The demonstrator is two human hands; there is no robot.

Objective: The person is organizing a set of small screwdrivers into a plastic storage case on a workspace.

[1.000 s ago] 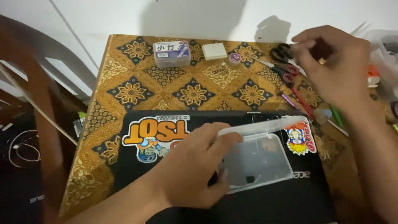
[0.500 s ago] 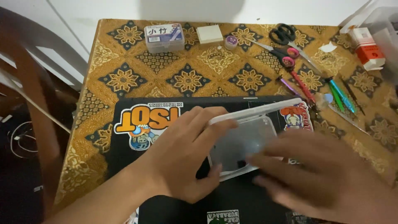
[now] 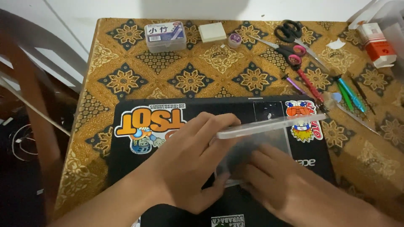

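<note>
Clear glossy plastic case on matt black laptop, patterned cloth beneath

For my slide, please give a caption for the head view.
Both hands, left and right, on a clear plastic case atop a stickered black laptop.

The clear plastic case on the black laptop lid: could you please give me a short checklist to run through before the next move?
1. Clear plastic case rests on the closed black laptop: ok.
2. Case lid raised and open: ok.
3. Left hand steadies the case, fingers at the lid's near edge: ok.
4. Right hand lies over the case tray: ok; whether it holds anything: cannot tell.
5. Contents of the tray: cannot tell, blurred and covered.
6. Black-handled scissors and pink-handled scissors lie apart from both hands on the patterned gold tablecloth: ok.
</note>
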